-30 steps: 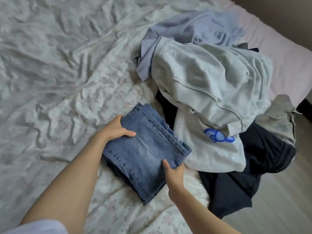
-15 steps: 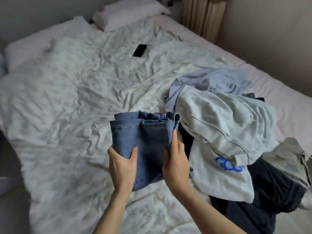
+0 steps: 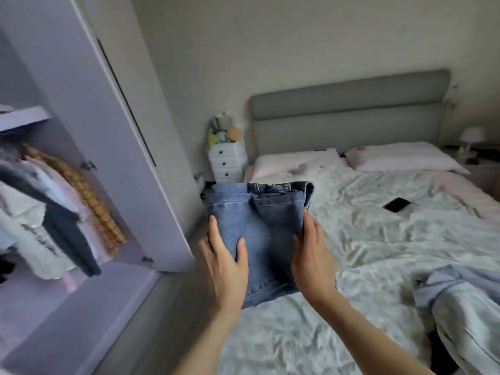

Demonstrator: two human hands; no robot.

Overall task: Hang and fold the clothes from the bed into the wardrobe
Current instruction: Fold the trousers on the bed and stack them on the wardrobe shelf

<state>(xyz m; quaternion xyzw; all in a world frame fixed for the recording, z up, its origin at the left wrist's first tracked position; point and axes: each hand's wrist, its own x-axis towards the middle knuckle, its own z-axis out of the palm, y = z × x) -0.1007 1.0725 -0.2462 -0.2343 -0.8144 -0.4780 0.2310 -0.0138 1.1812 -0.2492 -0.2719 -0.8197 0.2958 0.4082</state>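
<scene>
Jeans, folded into a thick blue denim bundle, are held up in the air between both hands, over the near edge of the bed and just beside the open wardrobe. The waistband end sits at the top of the bundle, with a seam running down its front. The left hand grips the bundle's left side, its thumb laid on the front of the denim and its fingers curled round behind. The right hand grips the right side in the same way, thumb on the front, fingers wrapped round the edge. Both bare forearms reach up from the bottom of the view.

To the left, the wardrobe door stands open, pale lilac, and hanging clothes fill the space under a shelf, blurred. On the rumpled white bedding lies a dark phone, well apart from the jeans. Two pale pink pillows rest against a grey padded headboard. At the right edge a heap of clothes, pale grey and light blue with something dark beneath, lies on the bed. Beside the headboard stands a small white drawer unit with soft toys on top. A small lamp shows at the far right.
</scene>
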